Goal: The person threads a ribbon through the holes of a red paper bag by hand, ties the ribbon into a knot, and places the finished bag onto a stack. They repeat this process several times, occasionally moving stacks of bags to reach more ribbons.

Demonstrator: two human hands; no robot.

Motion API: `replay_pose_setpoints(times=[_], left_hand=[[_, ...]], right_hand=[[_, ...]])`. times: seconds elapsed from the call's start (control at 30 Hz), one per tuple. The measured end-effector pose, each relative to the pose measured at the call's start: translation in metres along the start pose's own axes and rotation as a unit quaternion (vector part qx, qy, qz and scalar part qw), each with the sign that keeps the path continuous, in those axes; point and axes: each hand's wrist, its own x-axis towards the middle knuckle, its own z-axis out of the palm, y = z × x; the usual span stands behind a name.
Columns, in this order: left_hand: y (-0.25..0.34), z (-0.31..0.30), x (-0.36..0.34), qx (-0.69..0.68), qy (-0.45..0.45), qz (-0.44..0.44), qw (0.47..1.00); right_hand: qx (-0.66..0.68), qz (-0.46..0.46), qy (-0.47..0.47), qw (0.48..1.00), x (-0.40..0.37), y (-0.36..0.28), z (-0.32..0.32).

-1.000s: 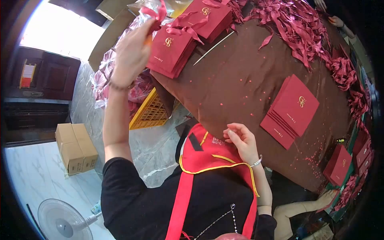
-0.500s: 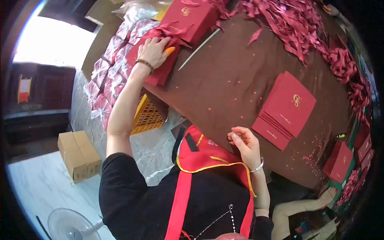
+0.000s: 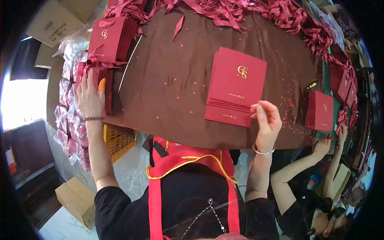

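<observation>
The central stack of red bags [image 3: 244,78] serves as landmark, lying fanned on the brown-covered table [image 3: 172,124]. The right hand [image 3: 269,120] is at its near right corner, thumb and fingertips drawn close together; whether they grip a bag cannot be told. Well to its left, the left hand [image 3: 90,98], with an orange finger cot [image 3: 101,85] and extended fingers slightly apart, rests on a ribbon-topped bag stack [image 3: 108,82]. Between this and the landmark lies a slender pale rod [image 3: 129,65]; an upright bag stack [image 3: 112,39] stands farther left. Beyond the landmark are heaped ribbons [image 3: 224,14]; to its right, another bag stack [image 3: 320,111] and a co-worker's hand [image 3: 322,148].
</observation>
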Motion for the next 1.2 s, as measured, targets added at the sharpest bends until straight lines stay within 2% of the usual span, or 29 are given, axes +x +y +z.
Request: replay_pose_setpoints(times=[0.07, 0.1, 0.13, 0.17, 0.23, 0.27, 0.3, 0.37, 0.47, 0.53, 0.57, 0.63, 0.67, 0.73, 0.77, 0.83, 0.9, 0.97, 1.0, 1.07, 1.13, 1.2], left_hand=[[0.019, -0.017, 0.003, -0.113, 0.053, -0.011, 0.992], [0.040, -0.035, 0.010, -0.202, 0.077, 0.001, 0.976], [0.059, -0.037, 0.011, -0.335, 0.074, 0.009, 0.939], [0.085, -0.046, 0.012, -0.432, 0.004, -0.012, 0.902], [0.132, -0.051, 0.010, -0.580, -0.136, 0.005, 0.803], [0.152, -0.039, 0.012, -0.578, -0.147, 0.063, 0.800], [0.170, -0.033, 0.018, -0.598, -0.128, 0.092, 0.786], [0.194, -0.013, 0.035, -0.589, -0.151, 0.092, 0.789], [0.215, 0.017, 0.061, -0.490, -0.036, 0.103, 0.865], [0.216, 0.032, 0.079, -0.323, 0.066, 0.134, 0.935], [0.215, 0.042, 0.085, -0.277, 0.082, 0.129, 0.949], [0.212, 0.063, 0.092, -0.261, 0.068, 0.150, 0.951], [0.208, 0.072, 0.095, -0.255, 0.066, 0.187, 0.946], [0.199, 0.059, 0.090, -0.238, 0.022, 0.228, 0.944], [0.193, 0.047, 0.081, -0.272, -0.020, 0.229, 0.935], [0.174, 0.035, 0.058, -0.444, -0.113, 0.215, 0.862], [0.156, 0.016, 0.037, -0.636, -0.269, 0.158, 0.706], [0.138, -0.010, 0.019, -0.730, -0.447, 0.010, 0.517], [0.130, -0.016, 0.012, -0.731, -0.467, 0.011, 0.497], [0.119, -0.024, -0.005, -0.754, -0.437, 0.054, 0.487], [0.113, -0.031, -0.011, -0.759, -0.408, 0.072, 0.503], [0.116, -0.034, -0.016, -0.682, -0.278, 0.128, 0.664]], right_hand=[[-0.033, -0.023, 0.025, 0.999, 0.007, 0.011, -0.009], [-0.039, -0.026, 0.038, 0.998, 0.012, 0.012, -0.009], [-0.045, -0.028, 0.050, 0.997, 0.018, 0.013, -0.008], [-0.114, -0.061, 0.041, 0.991, 0.026, 0.016, -0.011], [-0.232, -0.140, 0.038, 0.962, 0.047, 0.011, -0.007], [-0.334, -0.187, 0.020, 0.923, 0.057, 0.004, -0.007], [-0.382, -0.214, 0.005, 0.899, 0.067, -0.002, -0.002], [-0.458, -0.256, -0.030, 0.851, 0.084, -0.008, 0.007], [-0.452, -0.266, -0.076, 0.848, 0.104, 0.003, 0.021], [-0.472, -0.299, -0.063, 0.827, 0.111, 0.017, 0.027], [-0.478, -0.295, -0.061, 0.825, 0.112, 0.022, 0.029], [-0.477, -0.269, -0.077, 0.833, 0.112, 0.032, 0.030], [-0.498, -0.265, -0.084, 0.821, 0.112, 0.035, 0.029], [-0.529, -0.286, -0.082, 0.795, 0.111, 0.040, 0.028], [-0.531, -0.298, -0.083, 0.789, 0.112, 0.042, 0.027], [-0.534, -0.296, -0.087, 0.787, 0.112, 0.035, 0.027], [-0.536, -0.314, -0.075, 0.780, 0.111, 0.033, 0.028], [-0.540, -0.298, -0.081, 0.783, 0.110, 0.028, 0.029], [-0.546, -0.284, -0.087, 0.783, 0.109, 0.025, 0.029], [-0.531, -0.292, -0.089, 0.791, 0.109, 0.020, 0.031], [-0.542, -0.283, -0.095, 0.786, 0.109, 0.016, 0.031], [-0.549, -0.298, -0.096, 0.775, 0.108, 0.013, 0.034]])
